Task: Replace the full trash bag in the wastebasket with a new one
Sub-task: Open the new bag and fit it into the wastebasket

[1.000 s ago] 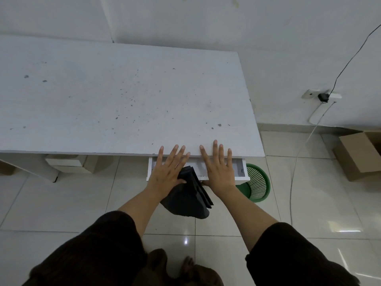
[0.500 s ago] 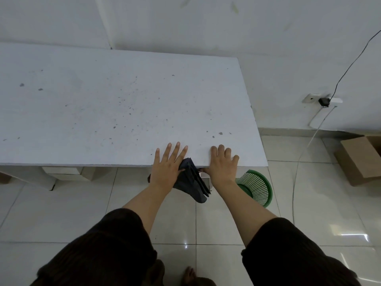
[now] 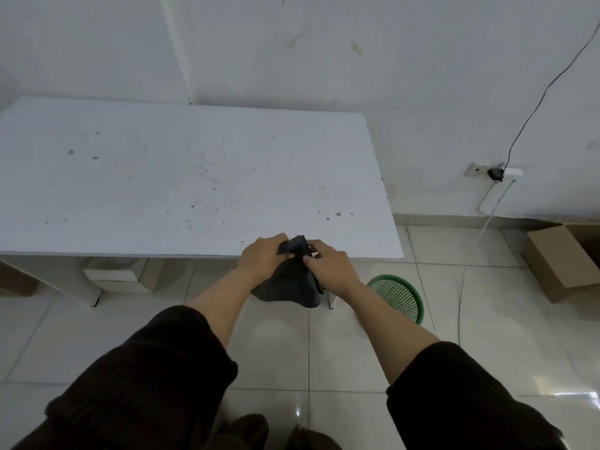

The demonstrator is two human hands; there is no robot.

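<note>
You stood in what looked like a bare room of a home or small office. A plain white table (image 3: 181,177), speckled with small marks, sat against scuffed white walls (image 3: 357,60). The floor (image 3: 487,319) was glossy pale tile. A wall socket (image 3: 477,169) held a plug with a black cable (image 3: 535,105) running up the wall. A green mesh wastebasket (image 3: 401,295) stood beside the table, and an open cardboard box (image 3: 565,261) lay near the wall.

A white table (image 3: 181,177) with small dark specks stands against the far wall on a pale tiled floor (image 3: 276,352). On the floor stand a green basket (image 3: 397,295), right of the table, and a cardboard box (image 3: 561,264), far right.
</note>
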